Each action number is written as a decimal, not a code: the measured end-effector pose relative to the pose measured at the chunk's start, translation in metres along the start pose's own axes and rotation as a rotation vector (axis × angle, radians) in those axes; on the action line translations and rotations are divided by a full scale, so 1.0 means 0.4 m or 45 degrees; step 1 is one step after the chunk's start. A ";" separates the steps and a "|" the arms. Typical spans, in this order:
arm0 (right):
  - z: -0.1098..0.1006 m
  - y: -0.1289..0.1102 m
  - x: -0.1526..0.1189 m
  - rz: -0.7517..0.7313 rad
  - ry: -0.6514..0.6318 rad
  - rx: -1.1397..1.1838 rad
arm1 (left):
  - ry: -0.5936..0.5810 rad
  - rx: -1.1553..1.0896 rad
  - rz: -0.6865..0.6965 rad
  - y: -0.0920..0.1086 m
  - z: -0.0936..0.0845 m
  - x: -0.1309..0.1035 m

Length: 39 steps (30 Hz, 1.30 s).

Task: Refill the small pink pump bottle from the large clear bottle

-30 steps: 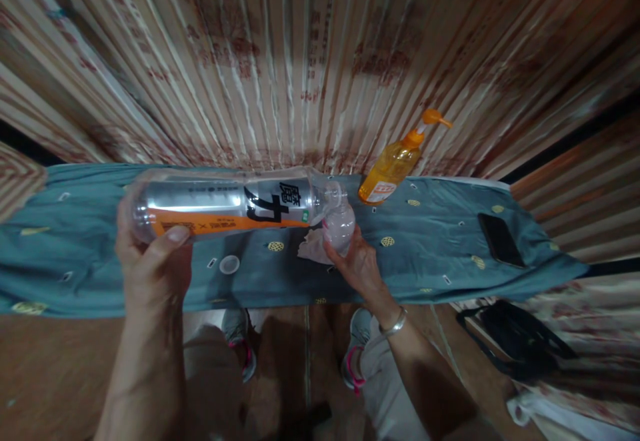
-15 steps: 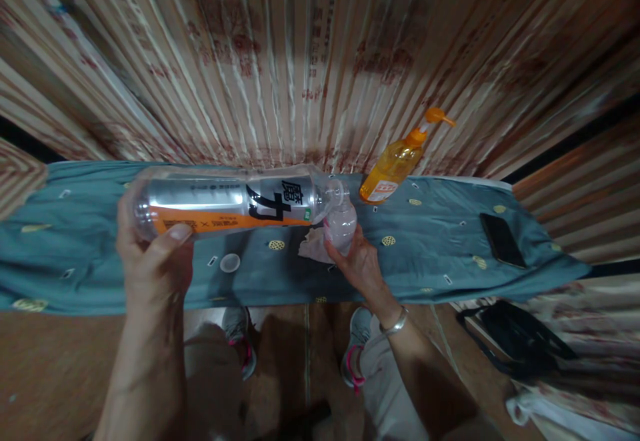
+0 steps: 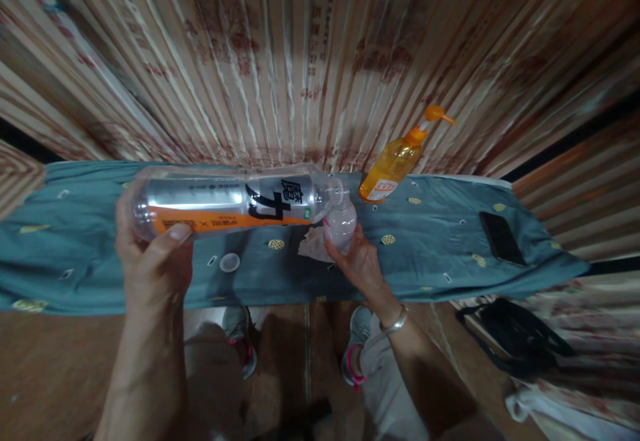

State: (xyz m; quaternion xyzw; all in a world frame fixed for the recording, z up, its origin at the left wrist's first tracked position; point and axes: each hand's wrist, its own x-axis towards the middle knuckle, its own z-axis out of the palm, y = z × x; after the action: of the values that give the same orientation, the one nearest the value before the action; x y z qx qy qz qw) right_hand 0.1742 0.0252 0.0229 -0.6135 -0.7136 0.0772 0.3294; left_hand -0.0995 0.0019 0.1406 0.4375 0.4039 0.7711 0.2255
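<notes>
My left hand (image 3: pixel 157 251) is wrapped round the base of a large clear bottle (image 3: pixel 225 198) with a silver and orange label. The bottle lies nearly level, its mouth pointing right. That mouth is at the top of a small translucent bottle (image 3: pixel 341 226), which my right hand (image 3: pixel 357 258) holds with its fingers closed around it. A crumpled pale cloth or tissue (image 3: pixel 314 244) is beside the small bottle. On the teal cloth, below the large bottle, sits a small round clear cap or lid (image 3: pixel 230 262).
An orange pump bottle (image 3: pixel 393 168) stands at the back of the teal-covered table (image 3: pixel 100 281). A black phone (image 3: pixel 501 239) lies at the right. Beyond the table hangs a pleated curtain (image 3: pixel 280 61). A black bag (image 3: pixel 515 338) is at the lower right.
</notes>
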 end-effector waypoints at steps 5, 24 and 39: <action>-0.008 -0.007 0.001 0.016 -0.034 -0.019 | -0.010 0.026 -0.024 0.002 0.001 -0.001; -0.007 -0.006 0.001 0.029 -0.046 -0.017 | -0.038 -0.032 -0.016 -0.004 -0.010 -0.002; 0.003 0.000 -0.005 -0.003 -0.003 -0.037 | 0.021 -0.084 -0.099 -0.003 -0.015 -0.004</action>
State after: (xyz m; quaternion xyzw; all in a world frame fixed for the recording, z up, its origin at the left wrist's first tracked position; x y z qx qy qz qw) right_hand 0.1736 0.0238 0.0213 -0.6173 -0.7158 0.0673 0.3196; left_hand -0.1039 -0.0011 0.1368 0.4074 0.3968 0.7783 0.2662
